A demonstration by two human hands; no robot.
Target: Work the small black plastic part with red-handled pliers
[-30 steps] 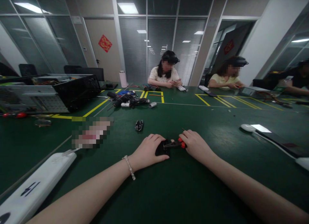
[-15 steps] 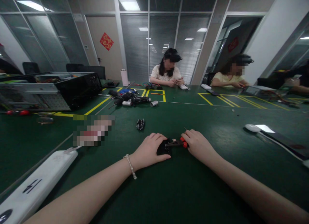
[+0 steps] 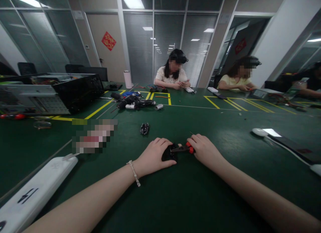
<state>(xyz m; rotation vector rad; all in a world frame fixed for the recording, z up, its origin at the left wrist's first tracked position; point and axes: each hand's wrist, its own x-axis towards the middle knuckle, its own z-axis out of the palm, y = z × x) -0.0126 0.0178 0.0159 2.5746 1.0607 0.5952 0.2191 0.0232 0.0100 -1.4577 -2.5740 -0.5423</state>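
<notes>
While clasping a small, black, boxy part (image 3: 168, 156) at the dark green bench (image 3: 200, 199) in the curled left hand (image 3: 155, 155), grips red-handled, dark metal pliers (image 3: 185, 148) in the closed right hand (image 3: 204, 148), with their tips at that part, near a small black-and-silver slotted piece (image 3: 144, 129) and well apart from a long white bar (image 3: 47, 186).

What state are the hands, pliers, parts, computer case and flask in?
Left hand: closed around black part
Right hand: gripping pliers
Pliers: pointed at black part, opening unclear
Black part: held in left hand
Loose piece: lying on table, untouched
Computer case: open on top
Flask: upright
</notes>
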